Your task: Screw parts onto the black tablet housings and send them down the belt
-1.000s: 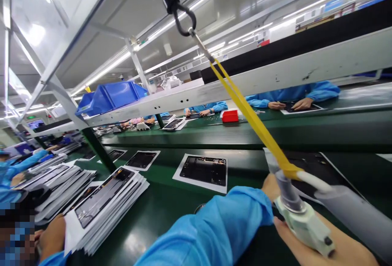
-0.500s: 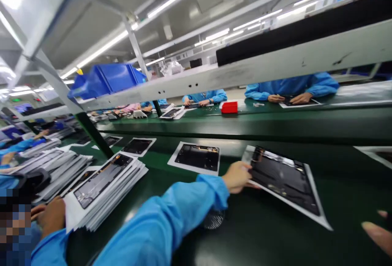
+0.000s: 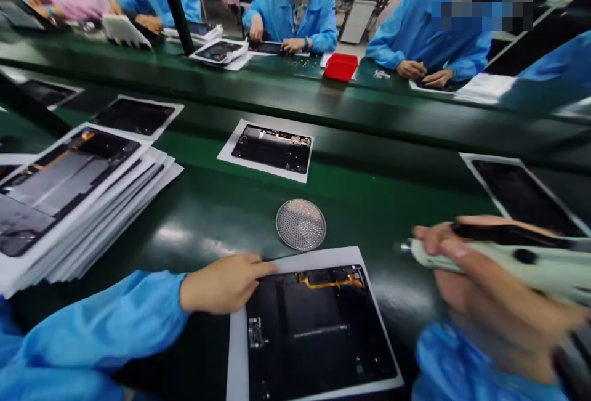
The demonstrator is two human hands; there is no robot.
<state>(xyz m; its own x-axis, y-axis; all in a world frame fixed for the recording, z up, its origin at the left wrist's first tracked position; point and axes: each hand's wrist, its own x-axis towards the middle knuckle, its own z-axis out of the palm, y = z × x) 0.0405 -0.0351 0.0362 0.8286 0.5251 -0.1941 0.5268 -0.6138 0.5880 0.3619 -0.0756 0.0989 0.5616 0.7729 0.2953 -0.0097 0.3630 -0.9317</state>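
Here we go: the left hand [image 3: 221, 284] is down flat, its fingers [image 3: 256, 267] close together, tips resting on the top edge of a white sheet [image 3: 237, 352]. On that sheet lies a black tablet back panel [image 3: 314, 333], right in front of the person. Over to the right, the right hand [image 3: 489, 284] has its fingers [image 3: 443, 246] wrapped around an electric screwdriver [image 3: 521, 265], tip pointing left, above the counter [image 3: 415, 201] beside the panel. A round metal mesh disc [image 3: 300, 224] sits just above the sheet. A stack of sheets [image 3: 83, 216] is piled to the left, and across the counter 1 co-worker [image 3: 290, 19] works near a red bin [image 3: 340, 66].
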